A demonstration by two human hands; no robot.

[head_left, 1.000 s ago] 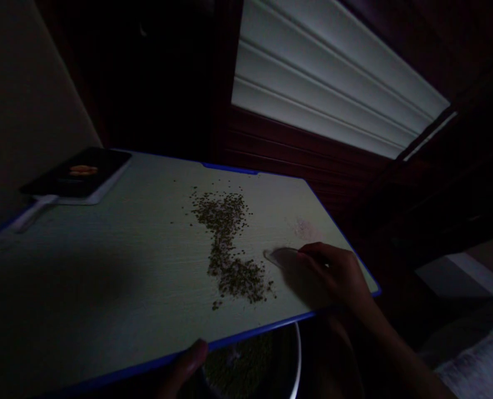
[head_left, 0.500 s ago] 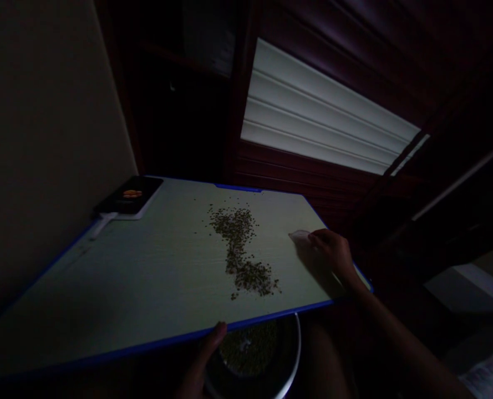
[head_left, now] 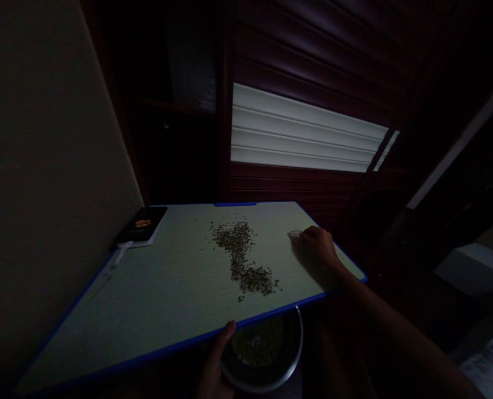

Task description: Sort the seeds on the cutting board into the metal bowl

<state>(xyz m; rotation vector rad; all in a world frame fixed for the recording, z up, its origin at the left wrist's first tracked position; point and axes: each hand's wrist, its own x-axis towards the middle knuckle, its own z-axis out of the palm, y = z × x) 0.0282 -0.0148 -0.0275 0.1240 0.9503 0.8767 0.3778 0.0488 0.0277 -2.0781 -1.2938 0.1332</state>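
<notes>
The right hand is pinching a thin, clear piece at the fingertips; the piece is protruding leftward over the table. The small dark grains are lying left of this grip, apart from it. The left hand is showing its thumb at the near edge; its grip cannot be determined.

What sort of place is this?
Probably a dim room in a home: seed-like bits on a blue-edged table, a bowl below its near edge, and dark-red slatted panels beyond.
</notes>
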